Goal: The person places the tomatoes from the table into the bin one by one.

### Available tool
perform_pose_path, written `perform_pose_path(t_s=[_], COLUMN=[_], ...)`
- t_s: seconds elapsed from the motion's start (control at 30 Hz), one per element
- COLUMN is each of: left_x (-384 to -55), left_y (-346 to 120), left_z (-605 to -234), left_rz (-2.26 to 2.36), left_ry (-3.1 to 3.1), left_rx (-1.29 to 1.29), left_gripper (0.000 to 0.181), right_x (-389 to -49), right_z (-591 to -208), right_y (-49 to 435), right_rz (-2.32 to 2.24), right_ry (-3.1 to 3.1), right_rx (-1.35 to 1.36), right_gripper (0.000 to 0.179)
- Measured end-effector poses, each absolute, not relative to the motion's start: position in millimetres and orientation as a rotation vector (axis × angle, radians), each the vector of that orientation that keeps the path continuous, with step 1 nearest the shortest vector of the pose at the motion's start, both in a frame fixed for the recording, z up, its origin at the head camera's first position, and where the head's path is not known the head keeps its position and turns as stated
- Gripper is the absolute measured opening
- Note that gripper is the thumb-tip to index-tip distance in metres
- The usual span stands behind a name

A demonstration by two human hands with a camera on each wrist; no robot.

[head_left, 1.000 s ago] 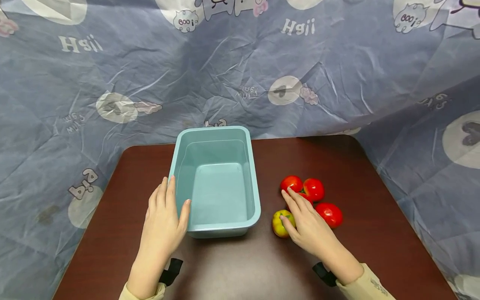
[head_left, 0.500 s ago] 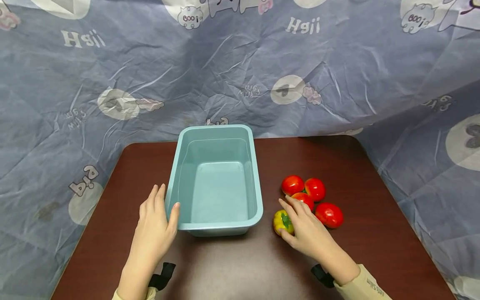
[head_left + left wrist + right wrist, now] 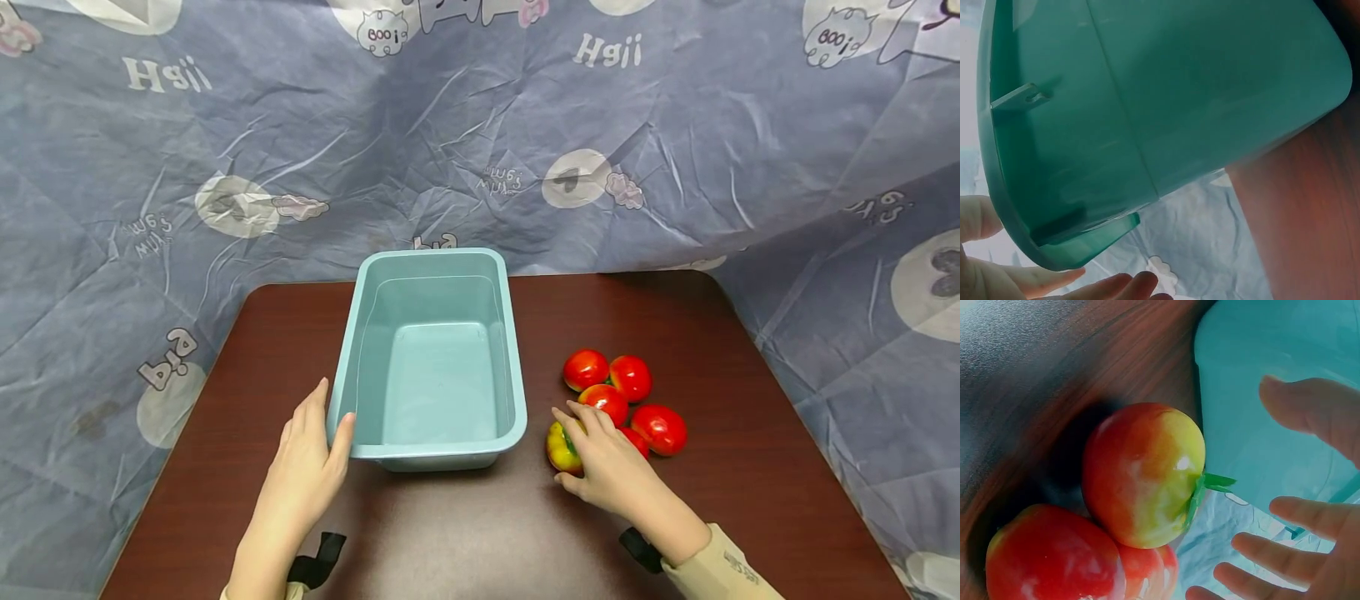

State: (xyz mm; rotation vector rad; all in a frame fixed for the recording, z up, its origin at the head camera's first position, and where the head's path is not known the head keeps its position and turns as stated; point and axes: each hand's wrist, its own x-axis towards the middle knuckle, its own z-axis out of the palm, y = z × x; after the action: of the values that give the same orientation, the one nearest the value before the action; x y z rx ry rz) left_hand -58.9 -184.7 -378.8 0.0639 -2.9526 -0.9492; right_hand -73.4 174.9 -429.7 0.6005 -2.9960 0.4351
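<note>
The rectangular teal plastic tub [image 3: 435, 367] stands on the dark brown wooden table [image 3: 750, 467] with nothing inside it, so no fruit has gone in yet. All the tomatoes lie in a cluster just right of the tub: 4 glossy red tomatoes [image 3: 626, 396], perhaps a 5th half hidden under the fingers, and 1 yellow-green, part-ripe tomato [image 3: 561, 447] nearest the tub.

The right hand [image 3: 609, 467] lies over the part-ripe tomato; in the right wrist view its fingers [image 3: 1285, 550] look spread and loosely bent, arched near the fruit without closing round it.

The left hand [image 3: 303, 475] is flat, fingers straight, resting against the tub's near left corner, gripping nothing.

On the crumpled blue-grey printed cloth [image 3: 480, 125] behind, mirrored lettering reads "High", "big" and "Boo!" beside cartoon shapes. Print on the cream sleeve cuff [image 3: 723, 567] is too small to read.
</note>
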Motion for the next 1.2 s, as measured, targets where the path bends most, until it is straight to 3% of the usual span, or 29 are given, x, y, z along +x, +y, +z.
perform_pose_path(t_s=[1.2], left_x=[-54.4], left_y=[-180.8], left_z=[-403.4], left_rz=[-1.163], left_ry=[-2.878], left_rx=[0.159], left_gripper=[0.058], right_x=[-81.3], right_z=[-447.8], right_y=[165.1], right_rz=[0.239], right_ry=[-3.068], right_rx=[0.595], right_gripper=[0.082])
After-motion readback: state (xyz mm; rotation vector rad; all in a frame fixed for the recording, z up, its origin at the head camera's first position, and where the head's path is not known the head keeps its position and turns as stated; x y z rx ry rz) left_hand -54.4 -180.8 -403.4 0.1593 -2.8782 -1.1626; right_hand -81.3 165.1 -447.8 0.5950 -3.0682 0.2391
